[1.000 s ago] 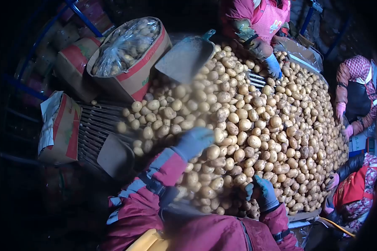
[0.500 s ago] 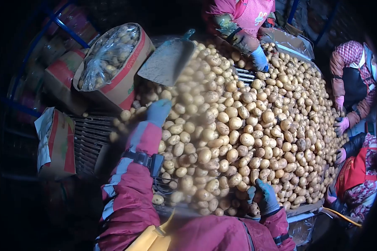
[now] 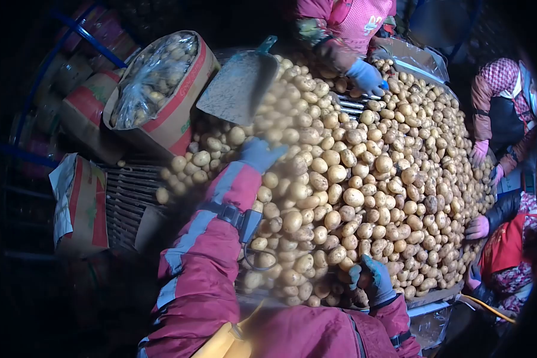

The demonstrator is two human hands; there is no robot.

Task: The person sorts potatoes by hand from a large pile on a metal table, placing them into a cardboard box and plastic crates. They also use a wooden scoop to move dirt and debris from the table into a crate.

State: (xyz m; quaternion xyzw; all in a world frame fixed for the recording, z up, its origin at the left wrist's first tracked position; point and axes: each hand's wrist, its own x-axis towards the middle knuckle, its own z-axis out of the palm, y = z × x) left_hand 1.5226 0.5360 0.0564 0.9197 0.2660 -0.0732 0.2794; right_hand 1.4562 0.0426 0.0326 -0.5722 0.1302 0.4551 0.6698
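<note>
A large heap of potatoes (image 3: pixel 364 197) spreads before me. My left hand (image 3: pixel 261 155), in a blue-grey glove, reaches across the left part of the heap. Its fingers stretch to the right over the potatoes, open, and its underside is hidden. Close to my body, my right hand (image 3: pixel 377 280), in a blue-green glove, rests at the near edge of the heap. Its thumb and fingers are apart, with potatoes around them, and I see nothing held between them. Blur covers the potatoes to the right of my left hand.
A grey scoop (image 3: pixel 235 89) lies on the heap's far left. Beside it stands a carton (image 3: pixel 179 113) of bagged potatoes; another carton (image 3: pixel 83 206) stands on the slatted rack (image 3: pixel 128 200). Co-workers' gloved hands (image 3: pixel 367 77) are at the far side and right edge.
My left hand has moved right across the potatoes. My right hand has barely shifted. The far co-worker's hand has lifted slightly, and the hands on the right have moved.
</note>
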